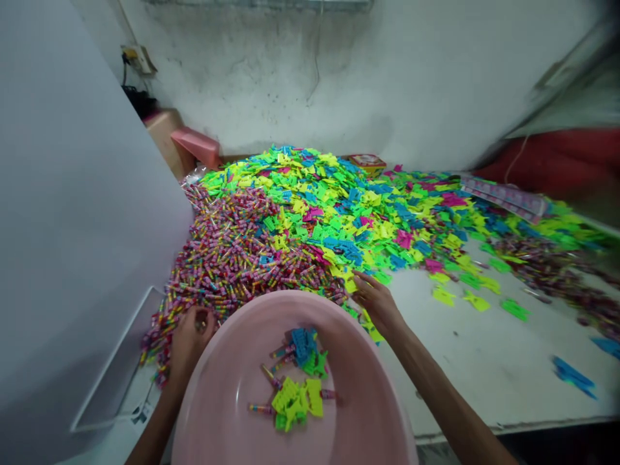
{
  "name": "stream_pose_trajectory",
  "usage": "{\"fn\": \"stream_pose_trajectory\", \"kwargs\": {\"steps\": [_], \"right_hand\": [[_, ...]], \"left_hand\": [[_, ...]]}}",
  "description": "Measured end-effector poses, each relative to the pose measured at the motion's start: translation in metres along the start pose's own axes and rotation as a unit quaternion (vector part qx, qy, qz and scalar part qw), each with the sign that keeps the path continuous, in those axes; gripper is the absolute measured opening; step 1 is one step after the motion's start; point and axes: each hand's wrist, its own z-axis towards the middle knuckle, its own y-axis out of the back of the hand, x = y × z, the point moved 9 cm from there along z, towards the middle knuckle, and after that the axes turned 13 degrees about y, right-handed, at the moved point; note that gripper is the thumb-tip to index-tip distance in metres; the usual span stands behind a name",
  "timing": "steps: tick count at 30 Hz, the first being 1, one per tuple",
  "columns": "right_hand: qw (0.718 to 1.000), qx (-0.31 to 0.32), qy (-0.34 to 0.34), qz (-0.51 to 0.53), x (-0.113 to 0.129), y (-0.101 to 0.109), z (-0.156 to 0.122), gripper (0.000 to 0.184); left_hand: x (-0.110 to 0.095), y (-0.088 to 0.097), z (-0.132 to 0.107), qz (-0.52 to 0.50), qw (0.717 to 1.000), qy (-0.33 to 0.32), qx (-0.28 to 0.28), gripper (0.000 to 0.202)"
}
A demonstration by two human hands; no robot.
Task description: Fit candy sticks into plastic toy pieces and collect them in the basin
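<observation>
My left hand [190, 339] is at the front edge of a heap of small, colourful printed tubes [217, 252]. Its fingers are curled together; what they hold, if anything, is too blurred to make out. On the other side, my right hand [375, 300] has its fingertips closed at a yellow flat plastic piece [349, 282] on the edge of the bright heap. Between my arms stands a pink tub [213, 413]. Inside it lie yellow plastic pieces [293, 402], blue plastic pieces [304, 345], green ones and several printed tubes [260, 408].
A large heap of green, yellow, blue and pink plastic pieces [339, 206] spreads along the wall. The white table [465, 361] carries scattered pieces and more tubes [557, 271] at right. A pale panel [87, 213] stands close on the left. A printed strip [504, 197] lies on the heap.
</observation>
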Motion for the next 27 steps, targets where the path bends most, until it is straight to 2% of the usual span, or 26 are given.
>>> {"fn": "stream_pose_trajectory", "kwargs": {"steps": [4,7,9,11,14,16,19,21,24,27], "right_hand": [[0.992,0.028,-0.048,0.111,0.031,-0.026,-0.022,0.039],[0.985,0.049,-0.090,0.141,0.045,-0.042,-0.041,0.035],[0.983,0.060,-0.105,0.140,0.052,-0.051,-0.053,0.037],[0.984,0.078,-0.092,0.133,0.060,-0.062,-0.064,0.041],[0.982,0.134,-0.051,0.121,0.075,-0.082,-0.080,0.039],[0.977,0.183,-0.038,0.103,0.081,-0.096,-0.091,0.036],[0.965,0.253,-0.020,0.064,0.089,-0.112,-0.104,0.032],[0.958,0.282,-0.002,0.052,0.092,-0.118,-0.109,0.027],[0.955,0.292,0.017,0.055,0.094,-0.122,-0.114,0.020],[0.953,0.297,0.032,0.046,0.096,-0.123,-0.117,0.019]], "left_hand": [[-0.008,0.000,0.020,-0.119,0.991,0.056,-0.015,0.032],[-0.020,0.004,0.033,-0.190,0.979,0.073,-0.017,0.041],[-0.036,0.012,0.031,-0.222,0.973,0.070,-0.005,0.047],[-0.059,0.021,0.016,-0.238,0.970,0.054,0.022,0.049],[-0.108,0.030,-0.027,-0.254,0.962,0.005,0.098,0.039],[-0.142,0.025,-0.062,-0.263,0.945,-0.031,0.192,0.030],[-0.177,0.020,-0.100,-0.258,0.926,-0.076,0.264,0.022],[-0.187,0.021,-0.112,-0.242,0.925,-0.102,0.275,0.022],[-0.192,0.021,-0.118,-0.212,0.928,-0.128,0.278,0.022],[-0.188,0.024,-0.116,-0.223,0.931,-0.111,0.268,0.022]]}}
